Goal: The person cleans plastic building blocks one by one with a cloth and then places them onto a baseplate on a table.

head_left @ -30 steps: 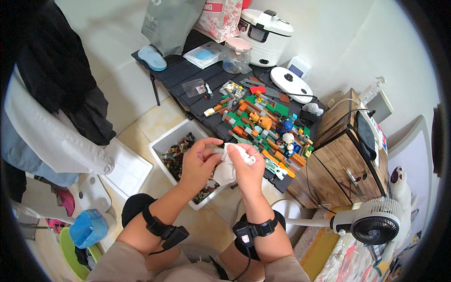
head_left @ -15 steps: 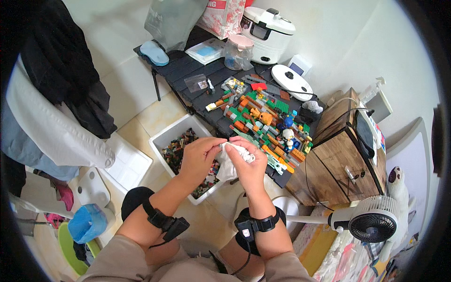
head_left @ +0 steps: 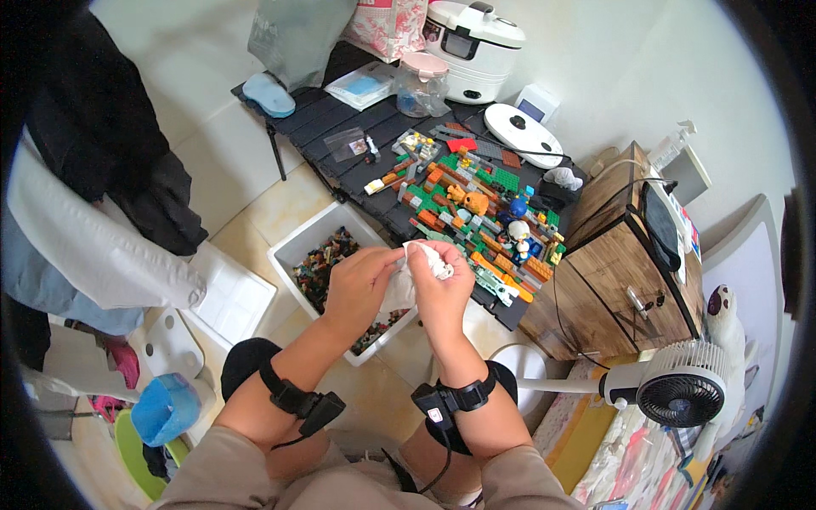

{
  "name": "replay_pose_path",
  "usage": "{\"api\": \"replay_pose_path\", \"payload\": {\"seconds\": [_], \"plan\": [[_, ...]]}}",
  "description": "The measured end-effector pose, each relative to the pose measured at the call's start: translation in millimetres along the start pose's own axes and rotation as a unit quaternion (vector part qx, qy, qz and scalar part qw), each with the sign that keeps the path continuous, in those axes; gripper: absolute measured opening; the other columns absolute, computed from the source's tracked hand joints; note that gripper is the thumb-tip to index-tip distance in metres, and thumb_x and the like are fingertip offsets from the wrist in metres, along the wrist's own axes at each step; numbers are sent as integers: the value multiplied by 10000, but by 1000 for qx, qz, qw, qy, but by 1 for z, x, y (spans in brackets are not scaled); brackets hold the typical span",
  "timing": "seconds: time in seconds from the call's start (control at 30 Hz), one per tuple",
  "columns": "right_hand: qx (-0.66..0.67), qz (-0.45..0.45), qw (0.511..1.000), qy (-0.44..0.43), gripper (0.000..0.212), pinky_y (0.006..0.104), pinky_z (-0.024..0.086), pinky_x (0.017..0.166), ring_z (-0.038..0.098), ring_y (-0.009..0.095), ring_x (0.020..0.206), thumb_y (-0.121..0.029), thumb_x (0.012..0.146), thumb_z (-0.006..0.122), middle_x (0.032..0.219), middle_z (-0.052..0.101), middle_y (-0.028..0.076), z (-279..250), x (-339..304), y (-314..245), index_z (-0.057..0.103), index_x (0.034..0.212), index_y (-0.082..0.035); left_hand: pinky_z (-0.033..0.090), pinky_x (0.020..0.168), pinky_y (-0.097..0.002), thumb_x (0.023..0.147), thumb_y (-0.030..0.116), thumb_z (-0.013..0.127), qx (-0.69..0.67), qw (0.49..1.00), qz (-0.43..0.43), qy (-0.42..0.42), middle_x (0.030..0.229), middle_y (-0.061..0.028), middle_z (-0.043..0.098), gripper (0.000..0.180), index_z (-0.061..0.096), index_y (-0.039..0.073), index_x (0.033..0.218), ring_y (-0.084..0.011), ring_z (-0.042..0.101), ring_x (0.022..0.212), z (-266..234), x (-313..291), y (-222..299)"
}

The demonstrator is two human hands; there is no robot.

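Note:
My left hand [head_left: 357,280] and my right hand [head_left: 444,293] meet in front of me, above a white bin [head_left: 280,266] of loose toy bricks [head_left: 327,262]. Between them is a crumpled white cloth [head_left: 399,291], which could also be a wipe. The right fingers are wrapped round its bunched part, while the left thumb and fingertips pinch its edge. Any small piece inside the cloth is hidden. Just beyond the right hand lies a spread of assembled toy bricks [head_left: 476,221] with several figures, on a black slatted table [head_left: 310,136].
A white cooker [head_left: 476,55], its lid [head_left: 523,136] and a pink-lidded jar [head_left: 422,85] are at the table's back. A wooden cabinet [head_left: 586,293] and a fan [head_left: 680,395] stand at right. Draped clothes [head_left: 93,229] and a blue container [head_left: 166,408] are at left.
The right fingers have closed further round the cloth, and its bunched part shows less. Both hands stay close together in about the same place. The view has shifted slightly.

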State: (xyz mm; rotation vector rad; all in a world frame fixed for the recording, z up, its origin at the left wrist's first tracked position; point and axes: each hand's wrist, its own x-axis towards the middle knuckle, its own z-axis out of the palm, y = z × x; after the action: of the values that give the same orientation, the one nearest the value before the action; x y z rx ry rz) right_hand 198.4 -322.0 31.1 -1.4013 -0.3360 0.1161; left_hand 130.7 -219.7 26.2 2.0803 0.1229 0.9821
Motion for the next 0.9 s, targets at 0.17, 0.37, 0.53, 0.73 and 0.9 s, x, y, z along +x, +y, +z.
{"api": "replay_pose_path", "payload": {"seconds": [0.17, 0.37, 0.53, 0.73, 0.9], "plan": [[188, 159, 969, -22, 176, 207, 462, 621, 579, 70, 717, -122, 821, 678, 853, 630, 23, -6, 7, -4, 603, 935, -10, 514, 710, -239, 836, -27, 573, -250, 946, -205, -23, 954, -76, 635, 191, 633, -14, 1016, -129, 619, 828, -2, 6, -7], [165, 139, 972, -93, 207, 227, 487, 703, 604, 92, 792, -89, 809, 684, 948, 649, 62, -9, 3, -17, 624, 981, 9, 520, 747, -251, 869, 3, 541, -386, 887, -252, -29, 981, -57, 619, 263, 572, 1, 1130, -112, 596, 844, -10, 15, -5], [137, 137, 971, -138, 192, 227, 482, 707, 598, 90, 782, -70, 789, 697, 937, 652, 48, -8, -1, -16, 653, 955, 14, 514, 783, -258, 892, 67, 551, -461, 837, -296, -14, 1048, -47, 616, 310, 540, 37, 1200, -112, 597, 921, -12, 15, -7], [129, 55, 981, -135, 155, 246, 469, 747, 585, 108, 831, -65, 779, 705, 950, 630, 56, -17, 12, -17, 659, 910, 2, 527, 793, -263, 905, 147, 556, -570, 738, -357, -58, 1038, -40, 615, 321, 532, 45, 1209, -114, 608, 919, -10, 13, -20], [125, 71, 981, -133, 136, 258, 466, 760, 579, 117, 848, -64, 781, 702, 942, 620, 47, -20, 12, -17, 648, 886, 5, 544, 761, -248, 928, 151, 517, -571, 719, -385, -95, 1022, -35, 614, 309, 533, 40, 1216, -103, 613, 887, -7, 12, -12]]}}
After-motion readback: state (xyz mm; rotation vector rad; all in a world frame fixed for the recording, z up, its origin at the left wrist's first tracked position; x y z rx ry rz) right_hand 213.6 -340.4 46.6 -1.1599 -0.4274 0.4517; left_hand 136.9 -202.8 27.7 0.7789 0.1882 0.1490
